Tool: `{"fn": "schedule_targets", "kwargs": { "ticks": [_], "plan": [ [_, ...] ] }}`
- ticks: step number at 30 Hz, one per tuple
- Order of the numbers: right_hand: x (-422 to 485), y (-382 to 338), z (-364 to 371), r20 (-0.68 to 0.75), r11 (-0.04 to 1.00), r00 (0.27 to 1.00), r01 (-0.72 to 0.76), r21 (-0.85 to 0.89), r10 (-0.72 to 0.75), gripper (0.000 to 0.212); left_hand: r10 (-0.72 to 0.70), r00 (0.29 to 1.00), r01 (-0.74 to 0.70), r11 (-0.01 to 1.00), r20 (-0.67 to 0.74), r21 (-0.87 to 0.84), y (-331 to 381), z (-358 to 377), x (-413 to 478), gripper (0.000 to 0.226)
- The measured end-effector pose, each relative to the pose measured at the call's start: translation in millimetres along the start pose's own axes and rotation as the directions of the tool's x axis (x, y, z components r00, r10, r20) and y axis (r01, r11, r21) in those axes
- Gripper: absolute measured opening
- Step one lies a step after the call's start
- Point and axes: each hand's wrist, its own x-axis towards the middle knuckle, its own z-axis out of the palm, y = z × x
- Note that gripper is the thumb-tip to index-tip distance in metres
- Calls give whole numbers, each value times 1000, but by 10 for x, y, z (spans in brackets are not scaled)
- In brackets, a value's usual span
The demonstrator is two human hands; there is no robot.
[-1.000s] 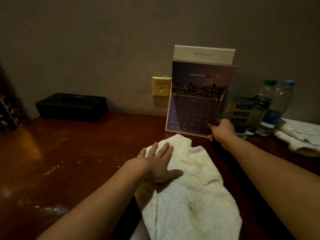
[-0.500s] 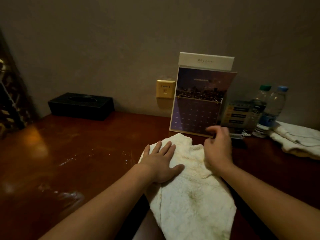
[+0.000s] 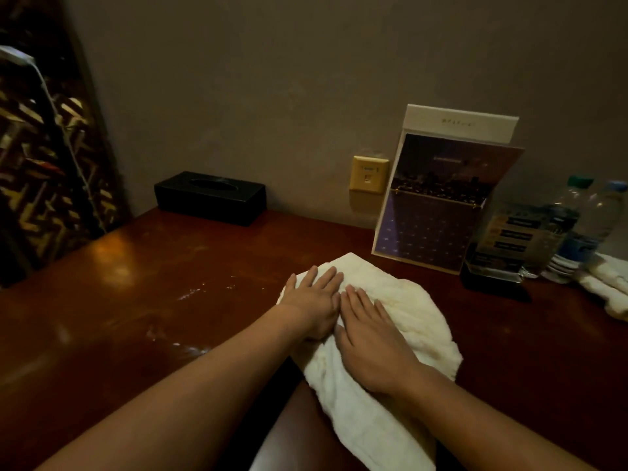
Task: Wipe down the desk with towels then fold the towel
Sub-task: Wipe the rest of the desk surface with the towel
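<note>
Right hand [image 3: 370, 338] quit the calendar [image 3: 438, 212], now pressing towel [image 3: 407, 311] just before it.

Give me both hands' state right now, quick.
Left hand: open, flat on the towel.
Right hand: open, flat on the towel.

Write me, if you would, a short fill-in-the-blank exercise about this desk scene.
1. The white towel lies on the desk with ____ hands flat on it: the left hand and the right hand.
2. The tissue box by the wall is ____ in colour.
3. The number of water bottles standing to the right of the upright card is ____.

Missing words: both; black; two.
</note>
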Motion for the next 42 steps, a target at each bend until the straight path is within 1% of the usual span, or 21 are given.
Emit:
{"fn": "schedule_targets", "kwargs": {
  "ticks": [4,8,12,16,21,25,28,30,32,34,37,39,42],
  "plan": [
    [383,-159,17,-56,1000,998,-27,-5,27,63,-6,1000,6,1000,-12,1,-252,-89,243,57],
    [929,-190,32,-63,995,994,-86,52,89,66,-4,1000,4,1000,15,-11,-534,-225,688,56],
    [1434,-193,-3,-66,975,978,-191,109,199,69,-5,999,6,1000,47,-21,-751,-350,1181,56],
    [1905,-190,-54,-54,939,942,-324,116,332,75,29,999,-28,999,42,-15,-936,-436,1665,54],
    [2295,-125,-124,-43,909,914,-395,136,404,74,85,996,-84,996,30,-32,-1093,-510,2111,53],
    [2518,-8,-147,-39,913,922,-374,165,385,77,91,996,-91,992,3,-92,-1151,-562,2249,50],
    [2586,103,-159,-70,922,938,-318,221,340,84,76,996,-84,982,-51,-171,-1152,-557,2239,49],
    [2588,134,-167,-96,929,941,-299,217,326,85,55,995,-70,979,-85,-190,-1135,-543,2180,49],
    [2539,112,-180,-113,940,942,-295,171,316,81,40,994,-53,990,-100,-130,-1131,-526,2073,51],
    [2491,81,-183,-90,953,955,-270,136,283,77,20,996,-23,999,-82,-33,-1143,-495,1934,56],
    [2356,45,-157,-20,971,975,-218,96,221,75,-47,998,47,999,-52,-4,-1142,-462,1645,58],
    [2234,-4,-130,-4,977,979,-203,70,204,74,-68,997,69,997,-31,41,-1121,-435,1456,59],
    [1985,-128,-71,-7,982,983,-181,46,181,74,-99,995,99,994,-3,40,-1097,-378,1190,60]
  ]
}}
